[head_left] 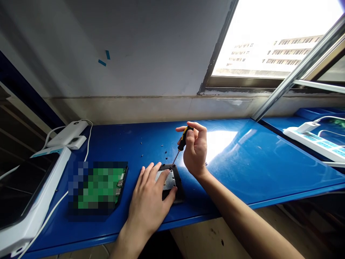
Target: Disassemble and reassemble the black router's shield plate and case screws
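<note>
My right hand (196, 151) grips the black and yellow handle of a screwdriver (183, 140), its shaft slanting down to the left. The tip meets the upper edge of a small black device (178, 180) with a silver metal plate (169, 181) in it. Across the left part of that device lies my left hand (149, 196), fingers stretched out and thumb on the near edge; it hides much of the device. Several small dark screws (166, 158) are scattered on the blue table just beyond.
A green circuit board (101, 189), partly blurred out, lies to the left on the blue table (242, 169). Farther left stand a white device with a black screen (24, 187) and white adapters with cables (68, 133). A white power strip (318, 142) and metal frame (285, 64) are at right.
</note>
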Demonstrator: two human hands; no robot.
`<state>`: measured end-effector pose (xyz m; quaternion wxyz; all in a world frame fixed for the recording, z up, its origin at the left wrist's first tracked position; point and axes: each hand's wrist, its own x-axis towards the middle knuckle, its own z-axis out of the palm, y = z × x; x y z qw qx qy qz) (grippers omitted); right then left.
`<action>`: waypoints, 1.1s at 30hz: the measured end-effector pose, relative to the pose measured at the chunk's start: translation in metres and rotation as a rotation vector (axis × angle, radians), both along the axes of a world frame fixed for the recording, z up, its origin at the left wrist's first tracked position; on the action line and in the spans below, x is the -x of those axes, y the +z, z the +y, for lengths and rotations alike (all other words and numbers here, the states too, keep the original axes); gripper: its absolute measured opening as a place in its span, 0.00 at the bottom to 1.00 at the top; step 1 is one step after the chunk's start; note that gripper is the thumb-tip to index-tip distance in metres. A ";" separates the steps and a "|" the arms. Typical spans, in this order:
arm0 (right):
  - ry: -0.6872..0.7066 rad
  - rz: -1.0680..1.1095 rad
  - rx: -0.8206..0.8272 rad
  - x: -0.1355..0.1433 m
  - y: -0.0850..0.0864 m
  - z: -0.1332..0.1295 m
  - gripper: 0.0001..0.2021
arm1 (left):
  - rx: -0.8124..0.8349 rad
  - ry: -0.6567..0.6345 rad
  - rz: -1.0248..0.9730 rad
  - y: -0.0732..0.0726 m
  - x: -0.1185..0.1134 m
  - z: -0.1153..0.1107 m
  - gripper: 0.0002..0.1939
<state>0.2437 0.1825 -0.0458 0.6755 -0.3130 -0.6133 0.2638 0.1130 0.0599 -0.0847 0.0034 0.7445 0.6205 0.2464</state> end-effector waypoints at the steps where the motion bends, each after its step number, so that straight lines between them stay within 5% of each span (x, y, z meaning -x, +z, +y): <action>1: 0.003 0.000 0.000 0.000 0.000 0.000 0.07 | 0.002 0.000 0.001 0.000 0.000 0.000 0.19; 20: 0.015 0.020 0.027 0.000 -0.003 0.000 0.07 | 0.014 0.009 -0.045 -0.002 0.002 0.001 0.18; 33: 0.097 0.232 0.124 -0.001 0.006 -0.002 0.05 | -0.057 0.105 -0.285 0.004 0.005 0.002 0.09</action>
